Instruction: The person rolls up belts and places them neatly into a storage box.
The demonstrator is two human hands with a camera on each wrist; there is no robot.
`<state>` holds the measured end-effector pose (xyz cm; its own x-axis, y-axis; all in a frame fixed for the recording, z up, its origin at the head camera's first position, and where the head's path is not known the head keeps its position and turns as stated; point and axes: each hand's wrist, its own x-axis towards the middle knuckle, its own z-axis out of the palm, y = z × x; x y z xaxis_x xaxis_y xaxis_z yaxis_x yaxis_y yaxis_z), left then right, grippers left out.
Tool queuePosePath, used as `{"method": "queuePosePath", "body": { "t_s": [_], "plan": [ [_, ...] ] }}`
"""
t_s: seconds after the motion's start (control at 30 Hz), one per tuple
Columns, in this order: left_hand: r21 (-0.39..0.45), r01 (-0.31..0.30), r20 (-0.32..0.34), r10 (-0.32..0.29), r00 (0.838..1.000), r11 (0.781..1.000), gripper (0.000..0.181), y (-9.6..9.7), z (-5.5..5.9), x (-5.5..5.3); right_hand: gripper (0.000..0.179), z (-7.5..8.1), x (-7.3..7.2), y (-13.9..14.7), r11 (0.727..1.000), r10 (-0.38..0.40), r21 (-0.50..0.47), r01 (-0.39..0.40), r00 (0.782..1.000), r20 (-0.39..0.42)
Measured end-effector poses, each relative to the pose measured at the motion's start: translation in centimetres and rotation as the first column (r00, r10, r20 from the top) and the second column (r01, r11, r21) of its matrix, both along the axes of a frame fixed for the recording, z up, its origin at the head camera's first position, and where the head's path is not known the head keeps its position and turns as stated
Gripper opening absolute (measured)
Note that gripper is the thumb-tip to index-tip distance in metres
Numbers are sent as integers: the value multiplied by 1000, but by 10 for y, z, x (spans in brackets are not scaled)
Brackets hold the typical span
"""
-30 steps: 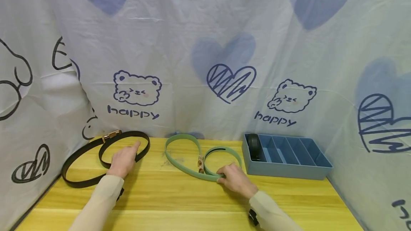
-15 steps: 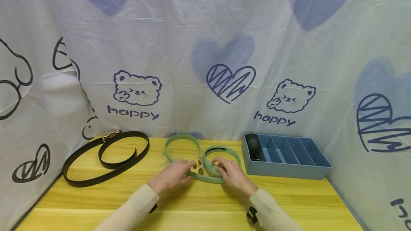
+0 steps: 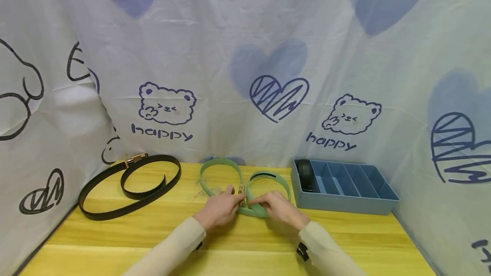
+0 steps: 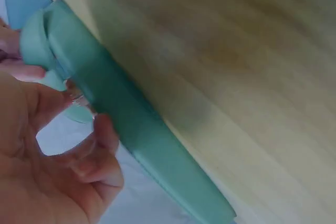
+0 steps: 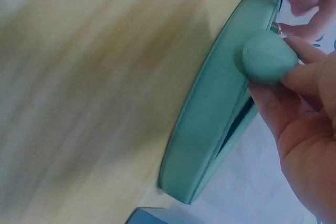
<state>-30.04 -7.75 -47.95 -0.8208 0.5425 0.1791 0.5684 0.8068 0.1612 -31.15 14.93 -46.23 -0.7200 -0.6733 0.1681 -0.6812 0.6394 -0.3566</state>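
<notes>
Displaced toward 3 o'clock since the earlier frame, my left grip [image 3: 219,210] has reached the gold buckle [image 4: 77,95] of the green belt [image 4: 131,114]; the fingertips of my right grip [image 3: 283,210] have dipped toward 8 o'clock. Left grip: thumb and finger pinch the buckle. Right grip: thumb and fingers pinch the rounded strap end [image 5: 269,59], which projects from the strap beneath it. The green belt stands on edge on the counter [image 3: 245,250], at 6 o'clock of the head view, its wide loop at 11 o'clock from the buckle and its smaller loop at 2 o'clock. Significance: with both grips engaged, the belt appears ready to be handled as one piece, though no lifting is evident; winding would, in my judgement, begin at the strap end. The black belt [image 3: 126,210], untouched, lies at 9 o'clock; the blue tray [image 3: 347,204], at 3 o'clock, holds a black coil [image 3: 305,173] in its 9 o'clock compartment.
</notes>
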Motion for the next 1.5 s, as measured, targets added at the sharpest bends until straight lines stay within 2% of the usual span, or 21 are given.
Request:
{"method": "queuePosePath", "body": {
  "t_s": [0.13, 0.2, 0.27, 0.33, 0.4, 0.5, 0.57, 0.63, 0.7, 0.77, 0.8, 0.9, 0.97, 1.03, 1.13, 1.23, 1.3, 1.37, 1.43, 1.5],
  "plan": [
    [-17, -1, 100, 2, 995, 1000, 34, 1, -2, -5, 36, 0, -3, 4, 1000, 15, -7, -15, 1000, 23],
    [-19, 45, 80, -43, 996, 999, 25, 0, -2, -7, 34, 1, -4, 6, 1000, 22, -15, -22, 1000, 22],
    [-31, 87, 22, -86, 996, 996, 16, -1, -2, -10, 32, 1, -4, 8, 1000, 20, -21, -19, 1000, 14],
    [-55, 116, -33, -118, 992, 992, 19, -2, -1, -13, 29, 1, -5, 9, 1000, 13, -22, -13, 1000, 5],
    [-88, 110, -22, -112, 993, 990, 32, -4, 2, -14, 29, -1, -6, 9, 1000, 6, -20, -6, 1000, 7],
    [-66, 71, 91, -65, 994, 995, 55, -8, 8, -17, 31, -2, -6, 8, 999, -17, -27, 19, 997, 76],
    [-7, 1, 184, 0, 983, 1000, 59, -9, 10, -19, 31, -1, -6, 6, 998, -43, -39, 48, 991, 130],
    [78, -81, 233, 60, 971, 994, 56, -7, 11, -24, 27, 0, -4, 4, 996, -69, -42, 75, 987, 144],
    [112, -163, 226, 135, 965, 980, 55, -5, 10, -27, 21, 1, -2, 2, 995, -93, -14, 96, 987, 127],
    [100, -243, 200, 219, 955, 965, 57, -2, 8, -30, 21, 1, 1, 1, 993, -121, 27, 119, 990, 75],
    [84, -275, 192, 256, 948, 958, 56, -1, 7, -31, 22, 2, 2, 1, 990, -136, 49, 134, 990, 45],
    [21, -346, 198, 335, 921, 938, 56, 3, 6, -33, 8, 3, 7, 0, 982, -166, 97, 165, 986, 4],
    [5, -365, 218, 355, 909, 931, 49, 4, 6, -35, 21, 4, 9, 1, 978, -179, 109, 178, 984, -1],
    [-7, -358, 242, 349, 905, 934, 40, 5, 8, -35, 34, 5, 11, 2, 978, -181, 109, 178, 983, 18],
    [7, -329, 267, 316, 911, 944, 30, 2, 9, -36, 28, 4, 11, 3, 977, -194, 103, 188, 979, 55],
    [104, -318, 349, 265, 899, 942, 26, -5, 8, -37, 29, 4, 9, 4, 979, -182, 109, 172, 980, 83],
    [220, -336, 427, 219, 877, 916, 22, -10, 7, -38, 31, 1, 6, 6, 980, -183, 93, 174, 978, 95],
    [333, -368, 497, 170, 851, 868, 21, -15, 6, -39, 36, -2, 3, 7, 979, -198, 62, 193, 975, 105],
    [419, -394, 533, 130, 836, 818, 21, -18, 5, -40, 33, -5, 1, 8, 973, -230, 1, 232, 967, 113],
    [468, -414, 551, 108, 828, 781, 22, -20, 6, -41, 27, -8, 0, 9, 958, -272, -56, 280, 954, 123]
  ]
}}
